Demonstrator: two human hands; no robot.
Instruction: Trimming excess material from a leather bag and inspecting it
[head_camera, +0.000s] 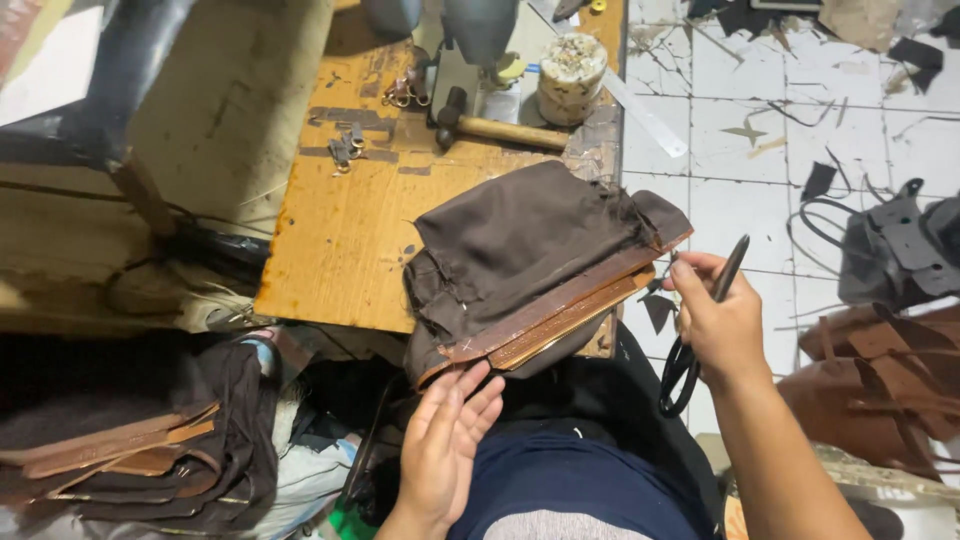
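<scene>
- Fabric piece (520, 245), dark brown with a tan leather strip (560, 305) along its lower edge, lies at the centre of the frame, over the lower right corner of the wooden table (340, 240) and hanging past its edge.
- The left hand (450, 440), at lower centre, is flat with fingers straight and close together; its fingertips touch the lower left end of the leather strip from below, gripping nothing.
- The right hand (720, 325), right of centre, is closed around black scissors (700, 335); the blades point up toward the right end of the strip, the loop handles hang below the palm.
- Near the table's upper edge a hammer (500, 128) with a wooden handle lies beside a pale round tin (572, 75) and the base of a sewing machine (470, 40).
- Small metal fittings (348, 145) sit on the table at upper centre-left.
- A metal ruler (645, 115) juts over the table's right edge.
- The white tiled floor (760, 140) at upper right is strewn with dark offcuts.
- More brown and grey leather pieces (880, 300) are heaped at the right edge.
- A stack of similar brown pieces (130, 450) lies at lower left.
</scene>
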